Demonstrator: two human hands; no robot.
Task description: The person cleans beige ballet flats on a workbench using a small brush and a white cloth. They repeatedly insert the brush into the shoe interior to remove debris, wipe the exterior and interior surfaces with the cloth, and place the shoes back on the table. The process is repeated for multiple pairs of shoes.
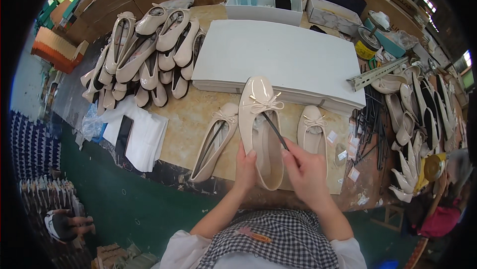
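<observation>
- The left hand [244, 169] grasps a glossy beige flat shoe [264, 144] along its left side, the thumb over the rim.
- The right hand [307, 172] pinches the near end of a thin dark strip [275, 130] between thumb and fingers, at the right side of the same shoe.
- That shoe is above the near middle of the worktable [171, 142], toe pointing far, heel near; a bow with gold-coloured tips sits on its front, and the strip's far end is inside the opening, below the bow.
- To the left of the held shoe, a matching left-hand shoe [229, 120] lies on the table at a slant, toe far, with a dark strip inside it.
- To the right, just beyond the right hand, a third bowed shoe [313, 125] rests on the table, partly hidden by that hand.
- Farther off, behind these, is a broad stack of white sheets [278, 50].
- Far left, a heap of beige shoes [144, 60] is piled up; nearer than it, a dark phone [123, 134] lies on white cloth or paper [149, 142], I cannot tell which.
- On the right, loose dark strips [370, 132] lie scattered, with a metal angle bar [380, 73] beyond them and more shoes [405, 100] farther right.
</observation>
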